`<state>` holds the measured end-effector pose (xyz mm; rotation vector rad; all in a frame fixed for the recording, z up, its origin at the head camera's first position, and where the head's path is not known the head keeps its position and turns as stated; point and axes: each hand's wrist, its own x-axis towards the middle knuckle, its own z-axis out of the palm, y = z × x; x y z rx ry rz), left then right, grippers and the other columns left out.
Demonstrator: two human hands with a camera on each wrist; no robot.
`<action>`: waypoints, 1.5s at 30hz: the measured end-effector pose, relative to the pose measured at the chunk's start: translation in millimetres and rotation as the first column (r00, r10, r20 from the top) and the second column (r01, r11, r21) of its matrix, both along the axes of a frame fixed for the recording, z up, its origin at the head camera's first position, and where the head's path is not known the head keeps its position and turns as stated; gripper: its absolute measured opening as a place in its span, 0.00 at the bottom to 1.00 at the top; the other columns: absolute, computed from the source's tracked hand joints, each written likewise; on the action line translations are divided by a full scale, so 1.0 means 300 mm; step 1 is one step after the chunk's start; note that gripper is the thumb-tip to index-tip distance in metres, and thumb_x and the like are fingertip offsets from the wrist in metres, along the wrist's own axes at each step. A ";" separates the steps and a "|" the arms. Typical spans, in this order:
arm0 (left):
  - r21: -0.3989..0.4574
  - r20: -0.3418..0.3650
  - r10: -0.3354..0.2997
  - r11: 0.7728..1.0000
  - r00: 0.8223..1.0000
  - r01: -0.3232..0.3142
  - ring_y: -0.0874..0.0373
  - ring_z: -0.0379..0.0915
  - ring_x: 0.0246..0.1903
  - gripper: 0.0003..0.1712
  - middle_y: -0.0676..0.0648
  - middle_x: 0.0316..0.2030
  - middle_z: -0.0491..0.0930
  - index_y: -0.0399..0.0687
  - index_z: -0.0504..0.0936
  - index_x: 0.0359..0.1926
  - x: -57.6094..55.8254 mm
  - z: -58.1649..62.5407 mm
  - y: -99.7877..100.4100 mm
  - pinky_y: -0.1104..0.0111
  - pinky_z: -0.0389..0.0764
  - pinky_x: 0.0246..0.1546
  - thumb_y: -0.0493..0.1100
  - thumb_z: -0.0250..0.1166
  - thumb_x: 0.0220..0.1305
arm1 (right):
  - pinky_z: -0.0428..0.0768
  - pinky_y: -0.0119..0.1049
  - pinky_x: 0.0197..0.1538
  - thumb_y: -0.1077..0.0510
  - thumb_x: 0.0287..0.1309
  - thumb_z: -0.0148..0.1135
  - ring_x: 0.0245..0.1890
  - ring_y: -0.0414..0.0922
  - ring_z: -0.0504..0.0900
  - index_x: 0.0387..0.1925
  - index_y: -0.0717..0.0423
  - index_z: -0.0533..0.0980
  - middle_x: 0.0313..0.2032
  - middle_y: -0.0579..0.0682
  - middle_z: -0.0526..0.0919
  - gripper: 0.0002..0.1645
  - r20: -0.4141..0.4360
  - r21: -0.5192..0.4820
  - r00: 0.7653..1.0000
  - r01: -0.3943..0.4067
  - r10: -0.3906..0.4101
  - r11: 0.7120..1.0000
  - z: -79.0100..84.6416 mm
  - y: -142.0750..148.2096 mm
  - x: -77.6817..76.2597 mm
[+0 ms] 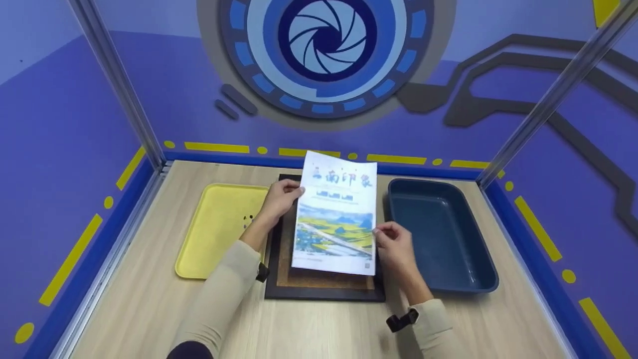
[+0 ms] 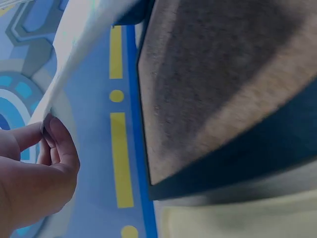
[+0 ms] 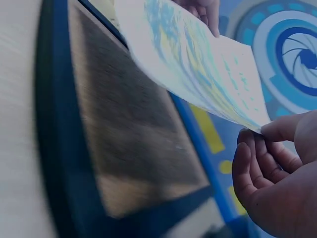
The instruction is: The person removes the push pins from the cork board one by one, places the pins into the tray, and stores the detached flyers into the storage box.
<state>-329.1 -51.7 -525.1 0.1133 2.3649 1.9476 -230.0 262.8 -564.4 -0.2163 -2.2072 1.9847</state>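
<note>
A printed paper sheet (image 1: 335, 214) with a landscape picture and large characters is held up between both hands. My left hand (image 1: 281, 202) pinches its left edge in the upper half. At the right edge, lower down, my right hand (image 1: 396, 244) pinches it between thumb and fingers. Below the sheet lies a black frame (image 1: 324, 294) with a brown, cork-like panel (image 1: 324, 280) inside; the sheet hides most of it. In the right wrist view the sheet (image 3: 198, 64) bows, raised off the brown panel (image 3: 133, 114). The left wrist view shows the left thumb and fingers (image 2: 62, 139) at the paper's edge.
To the left, a yellow tray (image 1: 199, 249) lies on the wooden table (image 1: 319, 329), partly behind the left arm. A deep dark blue bin (image 1: 438, 234) stands at right, close to the frame. Printed panels (image 1: 199, 99) enclose the back and sides.
</note>
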 end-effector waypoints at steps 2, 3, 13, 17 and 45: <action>0.019 -0.014 -0.014 1.000 1.000 0.014 0.49 0.80 0.52 0.16 0.41 0.51 0.84 0.39 0.85 0.56 -0.010 0.023 0.024 0.50 0.79 0.57 0.44 0.67 0.76 | 0.85 0.35 0.36 0.68 0.68 0.65 0.31 0.45 0.83 0.43 0.74 0.80 0.35 0.57 0.84 0.08 -0.024 0.022 1.000 0.017 -0.017 1.000 0.030 0.035 -0.007; 0.024 -0.020 -0.019 1.000 1.000 0.020 0.49 0.80 0.51 0.16 0.42 0.50 0.84 0.39 0.85 0.56 -0.016 0.035 0.039 0.50 0.80 0.56 0.44 0.67 0.76 | 0.85 0.35 0.36 0.68 0.68 0.65 0.31 0.45 0.83 0.44 0.74 0.80 0.34 0.57 0.83 0.09 -0.032 0.033 0.999 0.029 -0.028 0.999 0.044 0.055 -0.011; 0.056 -0.040 -0.064 0.996 0.997 0.067 0.47 0.84 0.44 0.13 0.44 0.42 0.86 0.40 0.88 0.52 -0.064 0.150 0.217 0.66 0.84 0.43 0.44 0.70 0.74 | 0.84 0.33 0.40 0.65 0.73 0.63 0.35 0.44 0.82 0.49 0.74 0.79 0.40 0.60 0.83 0.12 0.006 0.203 0.998 0.058 -0.060 0.978 0.197 0.242 -0.015; 0.000 -0.054 -0.091 0.996 0.994 0.091 0.54 0.82 0.41 0.12 0.44 0.43 0.85 0.40 0.88 0.52 -0.072 0.181 0.293 0.64 0.85 0.44 0.42 0.68 0.75 | 0.84 0.32 0.43 0.65 0.76 0.60 0.39 0.46 0.82 0.52 0.74 0.78 0.46 0.65 0.82 0.13 0.018 0.254 1.000 0.020 -0.025 0.967 0.251 0.308 0.004; 0.056 -0.072 -0.022 0.998 0.997 0.026 0.56 0.86 0.36 0.07 0.47 0.36 0.87 0.37 0.90 0.46 -0.004 0.049 0.787 0.72 0.83 0.35 0.34 0.70 0.69 | 0.82 0.29 0.43 0.52 0.77 0.62 0.40 0.40 0.81 0.57 0.68 0.76 0.42 0.47 0.84 0.22 0.152 0.364 0.983 0.043 -0.105 0.930 0.126 0.808 0.043</action>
